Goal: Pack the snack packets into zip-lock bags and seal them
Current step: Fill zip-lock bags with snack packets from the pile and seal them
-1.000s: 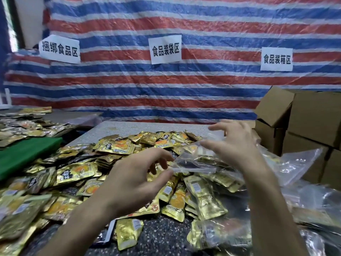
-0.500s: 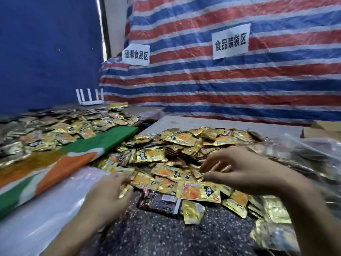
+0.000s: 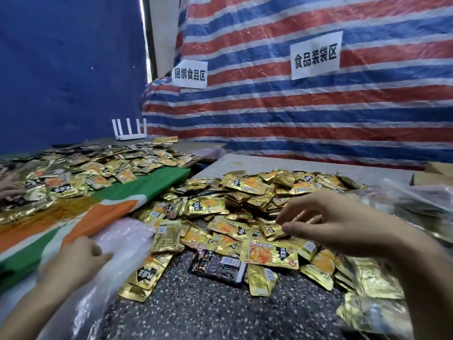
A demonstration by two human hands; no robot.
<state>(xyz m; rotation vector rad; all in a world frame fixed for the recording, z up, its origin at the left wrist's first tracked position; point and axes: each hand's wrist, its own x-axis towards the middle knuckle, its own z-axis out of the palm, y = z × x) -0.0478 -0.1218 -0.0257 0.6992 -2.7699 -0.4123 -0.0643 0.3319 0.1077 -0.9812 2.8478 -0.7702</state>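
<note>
Bag-fetching step: your left hand, lower left, seems to pinch a zip-lock bag; your right hand hovers loose-fingered and empty. Next, open it.

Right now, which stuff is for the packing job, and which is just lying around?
For the job:
gold snack packets
clear plastic bags, touched by the left hand
right hand, over the packet pile

Just lying about:
white router
green and orange cloth
paper signs
</note>
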